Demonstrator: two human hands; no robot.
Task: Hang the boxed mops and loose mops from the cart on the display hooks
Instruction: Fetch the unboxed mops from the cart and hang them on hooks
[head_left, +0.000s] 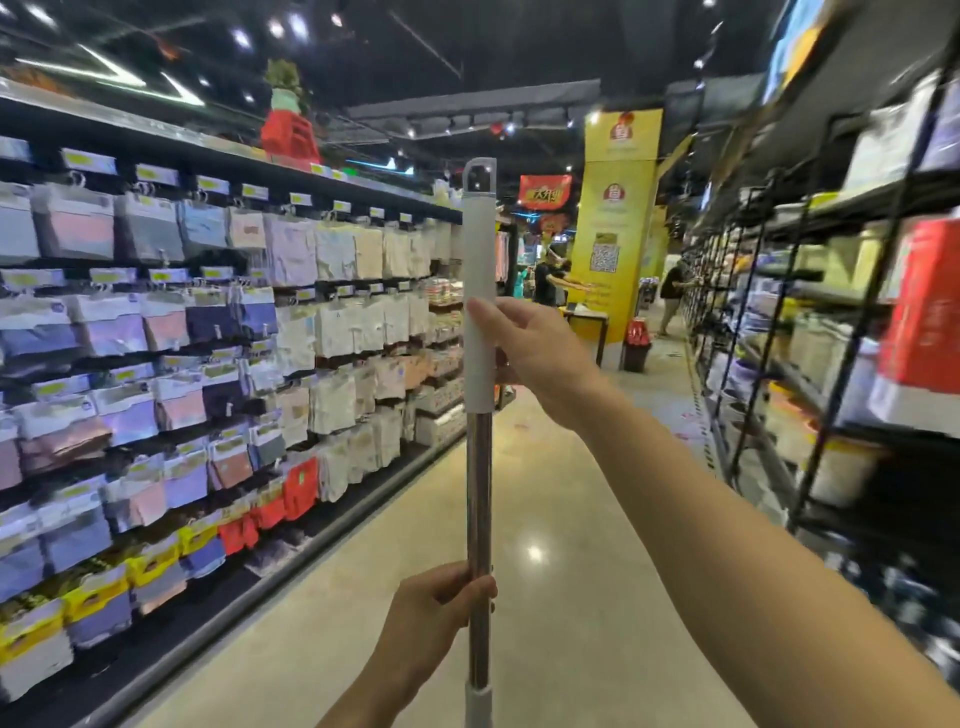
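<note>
Now carrying loose mop handle (478, 467) upright: right hand (540, 353) clasping white sleeve, left hand (441, 613) clenched round steel shaft; keep hanging loop (479, 176) uppermost for hook.

Small ceiling lights (291, 26) are shining out of a dark ceiling, leaving the aisle bright and evenly lit, and one is glaring off the polished floor (535, 553). The wide lens is bending the shelves (156, 312) outward at both edges. Motion blur is smearing the right-hand racks (857, 338) and softening the far end of the aisle.
</note>
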